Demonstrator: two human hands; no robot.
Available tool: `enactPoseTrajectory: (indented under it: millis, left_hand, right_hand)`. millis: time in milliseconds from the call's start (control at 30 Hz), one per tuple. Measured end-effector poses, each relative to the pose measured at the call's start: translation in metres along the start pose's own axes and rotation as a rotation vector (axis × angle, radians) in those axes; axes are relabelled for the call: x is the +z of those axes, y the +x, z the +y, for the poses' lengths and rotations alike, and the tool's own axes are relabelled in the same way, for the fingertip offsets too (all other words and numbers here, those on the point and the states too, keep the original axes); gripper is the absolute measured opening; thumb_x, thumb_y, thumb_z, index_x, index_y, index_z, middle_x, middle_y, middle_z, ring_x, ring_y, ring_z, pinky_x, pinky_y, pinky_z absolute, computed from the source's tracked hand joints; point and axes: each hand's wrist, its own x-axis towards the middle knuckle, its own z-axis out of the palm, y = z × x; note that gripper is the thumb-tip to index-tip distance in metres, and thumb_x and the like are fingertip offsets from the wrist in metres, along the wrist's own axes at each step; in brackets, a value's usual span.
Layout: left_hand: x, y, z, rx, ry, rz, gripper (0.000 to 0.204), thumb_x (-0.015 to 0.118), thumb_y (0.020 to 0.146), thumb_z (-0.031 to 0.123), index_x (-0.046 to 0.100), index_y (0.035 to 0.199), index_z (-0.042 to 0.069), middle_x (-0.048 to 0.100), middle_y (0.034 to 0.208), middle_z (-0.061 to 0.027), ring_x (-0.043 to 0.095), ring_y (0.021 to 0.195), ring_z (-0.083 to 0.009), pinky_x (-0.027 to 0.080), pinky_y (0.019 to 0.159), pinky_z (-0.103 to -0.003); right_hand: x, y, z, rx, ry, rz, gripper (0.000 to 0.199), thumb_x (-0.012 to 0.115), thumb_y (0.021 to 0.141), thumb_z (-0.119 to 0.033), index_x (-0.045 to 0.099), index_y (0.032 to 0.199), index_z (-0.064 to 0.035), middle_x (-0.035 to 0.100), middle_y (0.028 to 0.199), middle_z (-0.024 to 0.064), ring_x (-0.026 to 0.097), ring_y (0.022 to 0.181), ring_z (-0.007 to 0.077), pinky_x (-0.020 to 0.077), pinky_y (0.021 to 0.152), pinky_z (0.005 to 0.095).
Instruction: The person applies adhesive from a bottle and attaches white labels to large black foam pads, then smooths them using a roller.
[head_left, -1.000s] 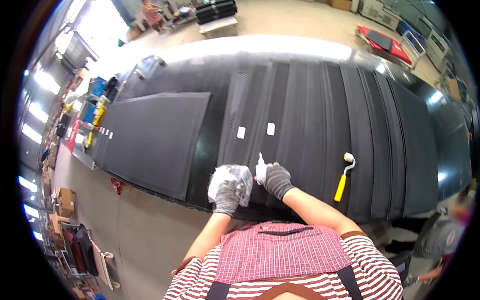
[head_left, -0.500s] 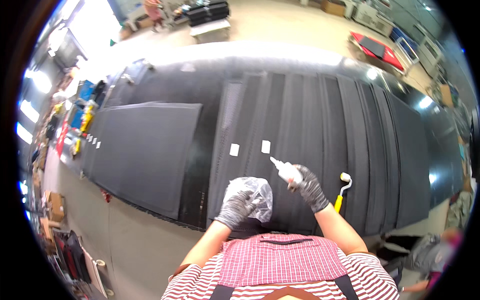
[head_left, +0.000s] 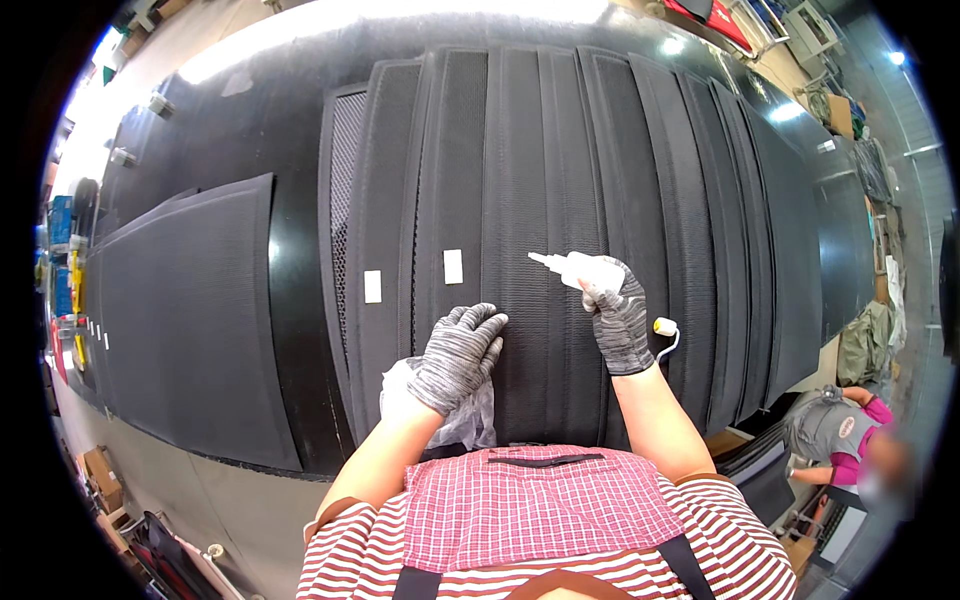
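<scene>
My right hand (head_left: 622, 325), in a grey knit glove, is closed round a white squeeze bottle (head_left: 592, 270). The bottle lies almost level above the black panels, its thin nozzle pointing left. My left hand (head_left: 460, 355), gloved alike, rests palm down with its fingers stretched forward over a ribbed black panel (head_left: 520, 350). Under its palm and wrist a crumpled clear plastic bag (head_left: 478, 418) spreads out, partly hidden. Two small white labels lie ahead of that hand: one label (head_left: 453, 267) is closer to it, the other label (head_left: 373, 286) farther left.
A small roller (head_left: 666, 327) with a white bent handle lies right of my right hand. Overlapping black panels (head_left: 790, 250) continue rightward. Another black sheet (head_left: 190, 320) lies on the dark table (head_left: 300, 300) at left. A co-worker (head_left: 840, 440) is at the lower right.
The view has shifted nearer the panels. My left hand has moved forward, and its fingers now reach past the plastic bag onto the panel. The bottle stays in my right hand, its nozzle more level.
</scene>
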Motion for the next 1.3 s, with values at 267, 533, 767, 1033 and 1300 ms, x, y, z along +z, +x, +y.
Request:
enactPoseTrajectory:
  millis: [267,533,767,1033,1300]
  left_hand:
    - [0.016,0.000,-0.016,0.039,-0.174,0.149,0.030,0.068,0.082,0.006,0.070,0.112,0.008,0.065,0.113,-0.0113,0.061,0.102,-0.0310,0.050,0.092,-0.042]
    - [0.017,0.001,-0.018,0.050,-0.167,0.182,0.030,0.069,0.080,0.007,0.071,0.110,0.008,0.065,0.113,-0.0101,0.061,0.102,-0.0299,0.049,0.092,-0.042]
    - [0.019,0.001,-0.018,0.050,-0.179,0.193,0.030,0.070,0.080,0.008,0.071,0.110,0.009,0.065,0.114,-0.0094,0.061,0.102,-0.0296,0.049,0.092,-0.041]
    - [0.018,0.002,-0.017,0.037,-0.174,0.181,0.029,0.069,0.081,0.008,0.071,0.110,0.009,0.065,0.114,-0.0094,0.061,0.103,-0.0291,0.049,0.092,-0.041]
    - [0.018,0.002,-0.018,0.047,-0.177,0.191,0.029,0.069,0.081,0.007,0.071,0.110,0.008,0.065,0.113,-0.0095,0.062,0.101,-0.0288,0.050,0.092,-0.041]
  right_hand:
    - [0.015,0.006,0.009,-0.174,-0.309,-0.032,0.033,0.079,0.084,-0.014,0.060,0.109,-0.0035,0.070,0.091,0.0061,0.065,0.072,0.0079,0.0530,0.059,0.0210]
    - [0.024,0.018,0.010,-0.388,-0.619,-0.039,0.034,0.080,0.082,-0.017,0.061,0.105,-0.0007,0.072,0.091,0.0085,0.070,0.084,0.0153,0.0573,0.074,0.0283]
    - [0.033,0.019,0.001,-0.425,-0.682,-0.047,0.027,0.079,0.082,-0.016,0.063,0.099,-0.0011,0.072,0.089,0.0091,0.070,0.081,0.0157,0.0574,0.072,0.0290]
    - [0.029,0.019,0.004,-0.569,-0.762,-0.094,0.027,0.079,0.082,-0.015,0.064,0.100,0.0003,0.071,0.090,0.0092,0.071,0.082,0.0169,0.0570,0.072,0.0289]
    - [0.023,0.013,0.001,-0.905,-1.029,-0.194,0.019,0.075,0.083,-0.009,0.068,0.101,-0.0123,0.070,0.096,0.0072,0.070,0.083,0.0204,0.0574,0.072,0.0309]
